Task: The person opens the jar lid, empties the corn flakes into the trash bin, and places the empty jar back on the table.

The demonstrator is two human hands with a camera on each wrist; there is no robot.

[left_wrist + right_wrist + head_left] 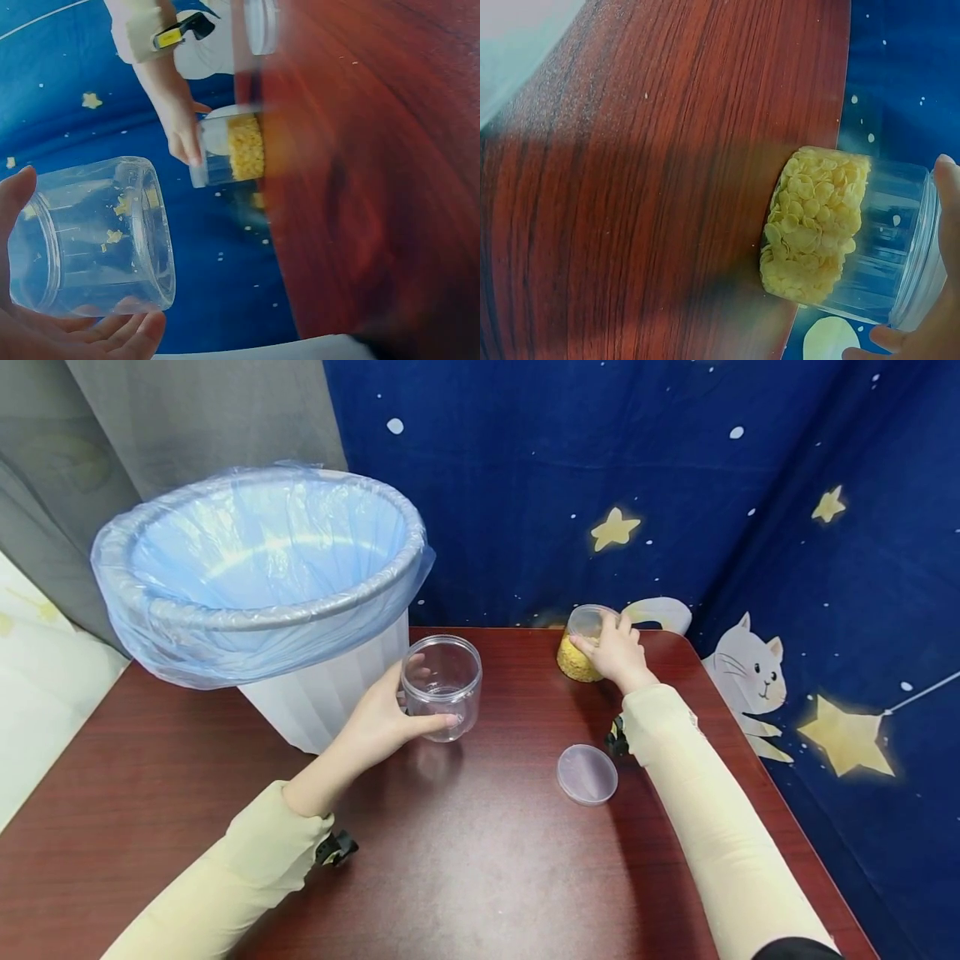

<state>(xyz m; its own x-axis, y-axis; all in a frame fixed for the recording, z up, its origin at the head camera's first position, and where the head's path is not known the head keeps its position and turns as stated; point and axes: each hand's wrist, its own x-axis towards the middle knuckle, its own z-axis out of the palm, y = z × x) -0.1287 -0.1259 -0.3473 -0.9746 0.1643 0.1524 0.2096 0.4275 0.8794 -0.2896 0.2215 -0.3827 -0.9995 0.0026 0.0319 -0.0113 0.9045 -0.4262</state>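
Observation:
A clear, wide-mouthed plastic jar [442,681] is in my left hand [382,714], the thumb on its near side and the fingers round its far side. Nothing shows inside it, and its mouth faces up. At the back right of the table, my right hand [618,652] holds a second clear jar [576,658] near its top. Yellow flakes [817,225] fill roughly its lower half. Whether a lid covers this jar is hard to tell. Between the arms lies a round translucent lid [587,774], flat on the table and touched by neither hand.
A large white bin [300,710] with a blue plastic liner [255,647] stands at the left, close beside my left hand. The dark red wooden table [480,860] ends at a blue star-patterned curtain [525,485] behind. Its right edge runs beside my right arm.

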